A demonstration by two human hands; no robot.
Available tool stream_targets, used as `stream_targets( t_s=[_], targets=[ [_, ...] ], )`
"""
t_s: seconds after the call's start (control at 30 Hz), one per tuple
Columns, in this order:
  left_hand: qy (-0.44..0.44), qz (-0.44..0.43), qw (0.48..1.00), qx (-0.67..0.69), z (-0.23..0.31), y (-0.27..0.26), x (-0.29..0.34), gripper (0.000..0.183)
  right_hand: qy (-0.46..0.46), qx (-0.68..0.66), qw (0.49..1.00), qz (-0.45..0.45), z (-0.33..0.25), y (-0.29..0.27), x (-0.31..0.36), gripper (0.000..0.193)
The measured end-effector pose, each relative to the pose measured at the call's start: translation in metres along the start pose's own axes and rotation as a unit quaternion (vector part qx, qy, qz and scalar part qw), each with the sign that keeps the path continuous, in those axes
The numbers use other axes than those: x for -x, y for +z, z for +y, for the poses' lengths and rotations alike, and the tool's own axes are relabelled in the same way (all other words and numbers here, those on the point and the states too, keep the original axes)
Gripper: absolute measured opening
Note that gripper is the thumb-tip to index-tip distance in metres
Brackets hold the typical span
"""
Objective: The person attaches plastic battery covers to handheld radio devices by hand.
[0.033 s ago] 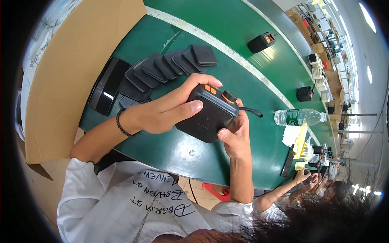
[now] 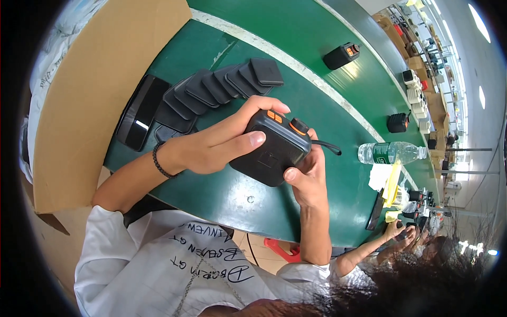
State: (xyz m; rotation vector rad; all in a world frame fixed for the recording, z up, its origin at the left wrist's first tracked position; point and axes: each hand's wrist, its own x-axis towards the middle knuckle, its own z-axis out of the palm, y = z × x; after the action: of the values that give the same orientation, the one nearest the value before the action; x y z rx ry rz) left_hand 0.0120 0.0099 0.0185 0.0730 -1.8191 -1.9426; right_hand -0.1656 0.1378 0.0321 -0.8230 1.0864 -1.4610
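A small black portable speaker (image 2: pixel 269 156) with a mesh front, orange buttons, a round orange-ringed knob and a short strap is held up over the green table. My left hand (image 2: pixel 219 142) grips its left side, the thumb across the front and fingers over the top. My right hand (image 2: pixel 306 177) closes on the lower right side, its thumb at the front corner and its other fingers mostly hidden behind. Beyond my left hand, a fanned row of flat dark panels (image 2: pixel 206 90) lies on the table, beside a smartphone (image 2: pixel 141 113).
A cardboard box (image 2: pixel 105 68) stands at the left. Similar speakers sit farther off, one at the back (image 2: pixel 340 55) and one at the right (image 2: pixel 397 122). A water bottle (image 2: pixel 388 153) lies on its side at the right, near another person's hands (image 2: pixel 398 231).
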Motion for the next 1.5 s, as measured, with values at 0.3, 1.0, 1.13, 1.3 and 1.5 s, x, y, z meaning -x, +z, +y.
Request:
stream_targets(
  t_s=[0.3, 1.0, 1.13, 1.3, 1.5],
  targets=[
    [0.025, 0.04, 0.973, -0.225, -0.018, 0.001, -0.003, 0.112, -0.053, 0.094, 0.99, 0.093, 0.018, 0.007, -0.006, 0.054],
    [0.058, 0.05, 0.952, -0.296, -0.014, 0.006, 0.001, 0.108, -0.146, 0.181, 0.969, 0.085, 0.025, 0.013, 0.002, 0.055],
    [0.048, 0.037, 0.974, -0.217, -0.012, 0.0, -0.004, 0.101, -0.156, 0.161, 0.97, 0.096, 0.022, 0.011, 0.002, 0.056],
    [-0.016, 0.033, 0.998, 0.044, -0.01, -0.002, -0.006, 0.092, -0.04, 0.031, 0.992, 0.113, 0.007, -0.005, -0.004, 0.061],
    [-0.01, 0.046, 0.999, 0.016, -0.011, -0.005, -0.009, 0.088, -0.043, 0.074, 0.996, 0.008, 0.004, 0.003, -0.012, 0.08]
  ],
)
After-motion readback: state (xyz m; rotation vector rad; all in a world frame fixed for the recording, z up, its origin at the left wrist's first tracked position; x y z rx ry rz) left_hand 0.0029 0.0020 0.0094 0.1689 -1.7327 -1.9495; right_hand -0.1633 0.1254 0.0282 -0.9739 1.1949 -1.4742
